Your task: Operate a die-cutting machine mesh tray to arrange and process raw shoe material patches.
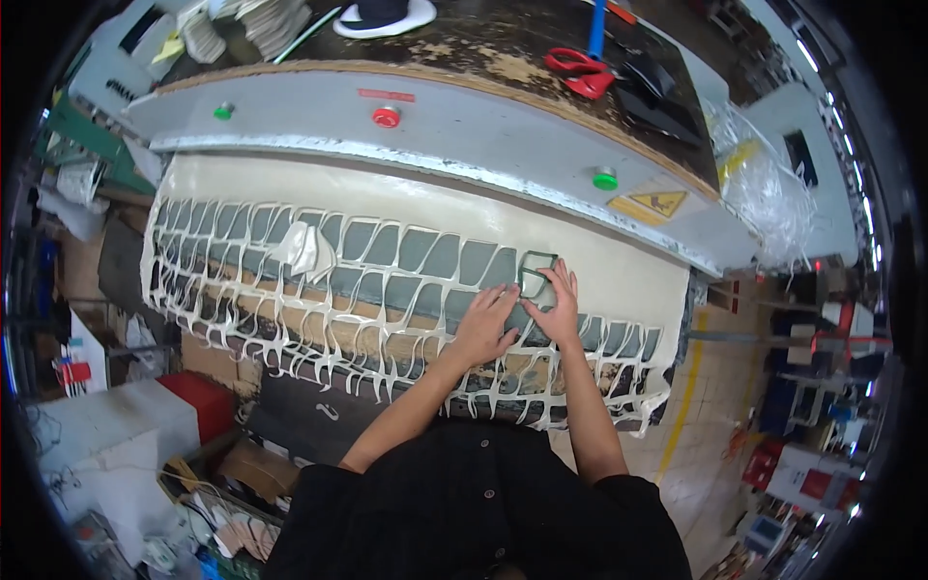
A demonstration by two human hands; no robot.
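Observation:
A small green-edged cutting die (523, 275) stands on a cream leather sheet (387, 188), at the right end of a row of cut-out openings. My right hand (559, 307) holds the die's right and near edges between thumb and fingers. Close by on the left, my left hand (486, 327) has its fingers stretched out and its thumb apart, the fingertips at the die's near left corner. Whether they press on the die, I cannot tell. The near part of the sheet is a net of thin strips. A small pile of cut cream pieces (304, 251) lies on it to the left.
Beyond the sheet runs a grey machine beam (483, 155) with a red button (386, 117) and green buttons (605, 179). Red-handled scissors (583, 73) and a white roll lie on its worn top. Clear plastic wrap (764, 184) hangs at the right. Boxes crowd the lower left.

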